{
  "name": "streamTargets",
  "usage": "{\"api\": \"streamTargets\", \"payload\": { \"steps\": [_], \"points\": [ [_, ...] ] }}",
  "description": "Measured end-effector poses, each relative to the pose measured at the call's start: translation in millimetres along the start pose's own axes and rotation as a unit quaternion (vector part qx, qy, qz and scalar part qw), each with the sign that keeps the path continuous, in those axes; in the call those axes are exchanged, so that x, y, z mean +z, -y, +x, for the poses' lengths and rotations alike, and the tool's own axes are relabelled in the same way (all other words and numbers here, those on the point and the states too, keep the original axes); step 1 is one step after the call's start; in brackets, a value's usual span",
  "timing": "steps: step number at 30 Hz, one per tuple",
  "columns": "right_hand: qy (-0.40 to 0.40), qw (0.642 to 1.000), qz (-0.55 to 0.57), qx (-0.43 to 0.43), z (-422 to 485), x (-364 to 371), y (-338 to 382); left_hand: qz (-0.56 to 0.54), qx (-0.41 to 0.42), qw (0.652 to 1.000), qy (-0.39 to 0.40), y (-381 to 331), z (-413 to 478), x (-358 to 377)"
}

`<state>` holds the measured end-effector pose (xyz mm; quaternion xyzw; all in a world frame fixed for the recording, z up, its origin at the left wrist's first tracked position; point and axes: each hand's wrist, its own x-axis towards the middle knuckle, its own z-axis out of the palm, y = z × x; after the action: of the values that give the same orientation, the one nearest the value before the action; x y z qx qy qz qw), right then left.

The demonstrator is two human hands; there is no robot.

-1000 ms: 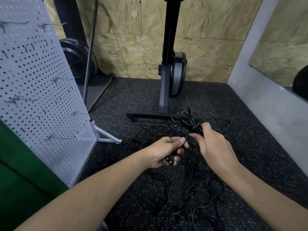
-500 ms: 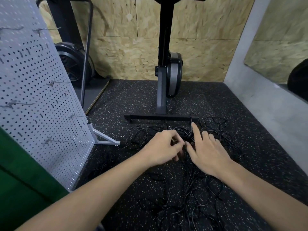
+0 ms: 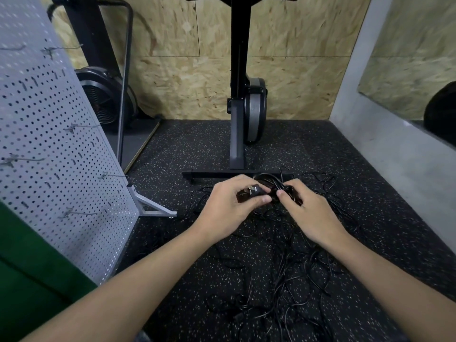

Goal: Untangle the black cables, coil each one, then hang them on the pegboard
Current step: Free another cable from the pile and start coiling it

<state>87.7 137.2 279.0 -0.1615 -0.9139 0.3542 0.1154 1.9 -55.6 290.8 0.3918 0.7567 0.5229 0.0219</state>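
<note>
A tangle of thin black cables (image 3: pixel 283 275) sprawls over the speckled black floor in front of me. My left hand (image 3: pixel 229 208) grips a black plug (image 3: pixel 254 191) with metal prongs at the top of the tangle. Close beside it, my right hand (image 3: pixel 306 211) pinches a knot of black cable (image 3: pixel 274 181) between thumb and fingers. The white pegboard (image 3: pixel 49 144) stands tilted at the left, with several bare metal hooks (image 3: pixel 81 125) sticking out.
A black exercise machine (image 3: pixel 239 95) stands just beyond the cables, its base bar (image 3: pixel 212 174) right behind my hands. A fan-wheel machine (image 3: pixel 103 95) sits at back left. The pegboard's foot (image 3: pixel 153 208) juts onto the floor. A grey wall (image 3: pixel 394 156) runs along the right.
Both hands lowered with the raised cable bundle and came together. My left hand now shows the plug in its grip, and my right hand went from flat fingers to pinching the knot.
</note>
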Motion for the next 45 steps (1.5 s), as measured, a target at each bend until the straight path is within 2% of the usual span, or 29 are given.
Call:
{"api": "streamTargets", "payload": {
  "steps": [3,7,11,16,20,24,27,34,37,42,45],
  "points": [
    [0.002,0.997,0.060,0.037,2,1,-2,-0.119,-0.065,0.991,-0.021,-2,4,10],
    [-0.017,0.992,0.114,0.049,6,8,-4,-0.251,-0.120,0.957,-0.075,-9,7,20],
    [-0.044,0.986,0.149,0.052,5,6,-2,-0.212,-0.119,0.967,-0.069,-9,9,25],
    [-0.046,0.987,0.152,0.022,-3,11,6,-0.149,-0.162,0.971,-0.098,-15,12,27],
    [-0.055,0.988,0.140,-0.015,-9,10,12,-0.194,-0.228,0.950,-0.093,-18,18,21],
    [-0.069,0.988,0.126,-0.050,-12,12,13,-0.235,-0.307,0.921,-0.037,-19,22,10],
    [-0.058,0.990,0.103,-0.080,-15,14,17,-0.235,-0.328,0.913,-0.060,-13,25,6],
    [-0.025,0.991,0.097,-0.091,-18,19,21,-0.043,-0.242,0.967,-0.067,5,25,-1],
    [-0.002,0.991,0.087,-0.097,-17,18,20,-0.049,-0.228,0.971,-0.051,10,24,-1],
    [0.034,0.992,0.064,-0.106,-15,19,17,-0.045,-0.150,0.987,-0.030,16,22,-8],
    [0.051,0.991,0.076,-0.101,-12,16,15,-0.091,-0.153,0.984,0.005,15,23,-15]
  ]
}}
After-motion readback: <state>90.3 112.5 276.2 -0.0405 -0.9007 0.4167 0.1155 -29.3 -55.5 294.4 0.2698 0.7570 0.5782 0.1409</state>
